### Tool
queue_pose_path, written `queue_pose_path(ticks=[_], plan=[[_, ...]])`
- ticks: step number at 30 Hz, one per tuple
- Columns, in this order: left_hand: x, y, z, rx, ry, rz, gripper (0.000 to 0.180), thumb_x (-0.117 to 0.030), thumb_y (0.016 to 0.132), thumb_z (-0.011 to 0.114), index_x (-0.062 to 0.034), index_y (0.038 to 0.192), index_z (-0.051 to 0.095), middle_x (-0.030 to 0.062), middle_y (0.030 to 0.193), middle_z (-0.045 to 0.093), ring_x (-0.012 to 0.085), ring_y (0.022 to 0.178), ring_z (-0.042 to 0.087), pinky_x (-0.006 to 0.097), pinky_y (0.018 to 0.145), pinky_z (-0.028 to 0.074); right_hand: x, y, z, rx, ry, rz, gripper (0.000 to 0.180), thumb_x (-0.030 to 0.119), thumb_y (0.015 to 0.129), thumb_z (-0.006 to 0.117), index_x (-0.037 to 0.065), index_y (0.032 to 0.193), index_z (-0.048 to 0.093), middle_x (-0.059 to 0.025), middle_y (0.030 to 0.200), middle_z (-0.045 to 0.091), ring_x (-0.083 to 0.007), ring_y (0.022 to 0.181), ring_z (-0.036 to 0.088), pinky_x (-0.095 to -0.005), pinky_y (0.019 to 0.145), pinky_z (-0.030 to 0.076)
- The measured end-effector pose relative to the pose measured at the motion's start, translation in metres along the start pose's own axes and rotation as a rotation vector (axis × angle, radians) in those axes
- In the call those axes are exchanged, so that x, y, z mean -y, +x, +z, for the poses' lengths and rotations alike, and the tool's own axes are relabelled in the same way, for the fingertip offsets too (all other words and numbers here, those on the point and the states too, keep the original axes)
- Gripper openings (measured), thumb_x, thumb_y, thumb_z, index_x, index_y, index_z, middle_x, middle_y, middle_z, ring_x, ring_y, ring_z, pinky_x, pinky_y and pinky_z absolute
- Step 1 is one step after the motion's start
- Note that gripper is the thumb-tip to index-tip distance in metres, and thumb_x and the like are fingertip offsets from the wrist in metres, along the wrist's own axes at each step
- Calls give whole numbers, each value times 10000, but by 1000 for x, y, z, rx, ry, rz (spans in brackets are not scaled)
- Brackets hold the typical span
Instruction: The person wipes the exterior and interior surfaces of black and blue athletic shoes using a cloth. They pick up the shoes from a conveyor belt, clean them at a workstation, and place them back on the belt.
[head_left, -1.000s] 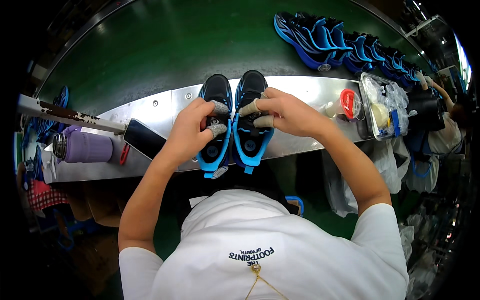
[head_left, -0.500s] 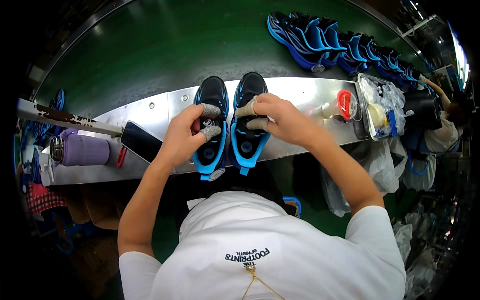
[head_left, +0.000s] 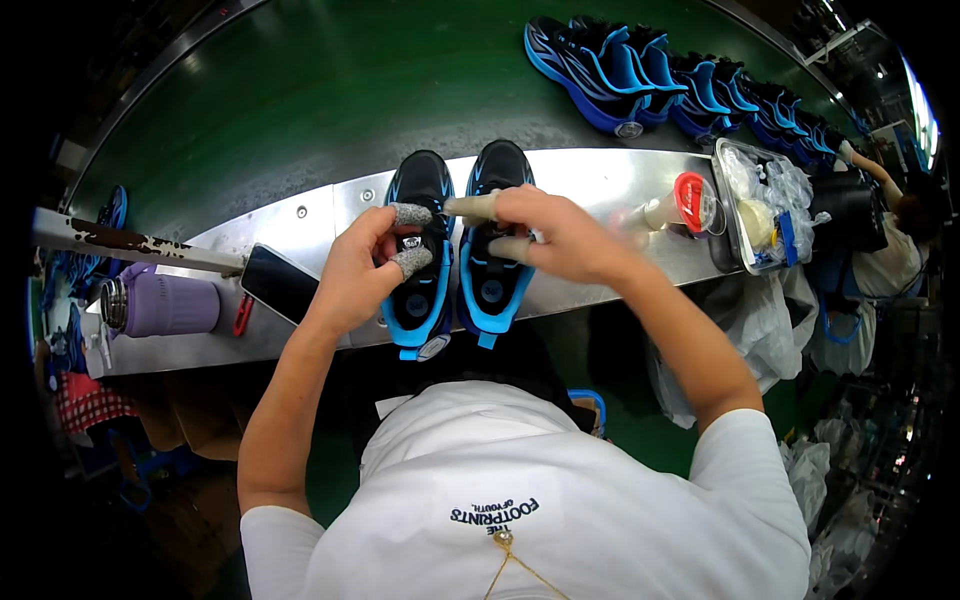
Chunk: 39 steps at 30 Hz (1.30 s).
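Sneakers (head_left: pixel 460 235) black with bright blue soles, conveyor belt (head_left: pixel 300 110) dark green, flask (head_left: pixel 160 305) lilac (cap (head_left: pixel 688 190) red), shirt (head_left: pixel 540 500) white.

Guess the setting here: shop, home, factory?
Most likely a shoe factory line. A long row of matching blue shoes lies on a green conveyor belt, and the person's left hand and right hand, fingers taped, work on a black-and-blue pair at a metal bench.
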<state>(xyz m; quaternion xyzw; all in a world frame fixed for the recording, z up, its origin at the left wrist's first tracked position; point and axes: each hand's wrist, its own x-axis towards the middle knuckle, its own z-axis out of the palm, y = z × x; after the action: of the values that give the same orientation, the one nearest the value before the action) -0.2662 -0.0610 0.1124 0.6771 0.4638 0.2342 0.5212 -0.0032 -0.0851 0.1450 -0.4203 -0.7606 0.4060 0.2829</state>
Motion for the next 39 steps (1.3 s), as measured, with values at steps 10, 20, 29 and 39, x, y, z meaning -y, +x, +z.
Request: queue_pose_path(ticks=[10,20,29,39], plan=[[1,0,4,-42,28,51,387,13,808,687,-26,1189,633,-53,867,456,63,723,367,205,687,357,-14,-2,10,-105,-196,-42,468,64,789,744,133,1241,644,-100,949,586,-276,916,577,-367,824,481],[-28,-12,9,-160,368,226,236,6,821,661,3,1054,622,21,894,550,115,767,476,254,701,407,-10,0,12,-53,-138,-83,521,23,839,679,181,1332,612,-67,886,569,-216,825,544,-348,784,467],[-43,-35,69,133,-812,-415,319,-121,989,537,61,1250,532,174,1173,602,227,851,673,285,655,564,-41,9,-11,-9,261,131,370,168,937,654,96,1300,634,-12,1110,671,-127,935,592,-315,843,498],[-45,-6,110,-90,-226,-255,184,-41,945,468,77,1027,583,145,946,670,209,774,713,275,519,560,-83,40,28,-374,237,152,330,164,951,622,55,1261,649,-25,1061,629,-113,933,561,-252,855,449]])
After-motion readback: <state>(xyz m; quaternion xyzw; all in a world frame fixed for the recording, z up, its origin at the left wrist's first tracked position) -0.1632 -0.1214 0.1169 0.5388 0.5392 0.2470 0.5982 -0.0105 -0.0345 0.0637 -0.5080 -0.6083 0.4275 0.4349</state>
